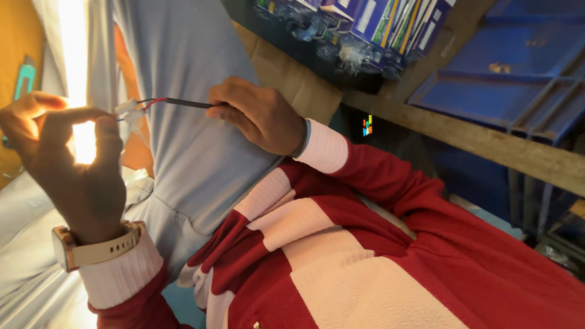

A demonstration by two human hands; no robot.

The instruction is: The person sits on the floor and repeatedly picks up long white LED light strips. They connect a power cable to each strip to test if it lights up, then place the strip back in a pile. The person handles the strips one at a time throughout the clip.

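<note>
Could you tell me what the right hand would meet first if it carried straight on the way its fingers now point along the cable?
Probably the white connectors at the cable's end, then the left hand pinching them; the right hand points left, though depth is uncertain.

Two hands are in view: the left hand (67, 164) and the right hand (259, 116). Between them runs one thin cable (183, 102) ending in two small white plugs (129, 111). One pale wristwatch (91, 247) sits near left. One blue tray (512, 79) lies far right.
</note>
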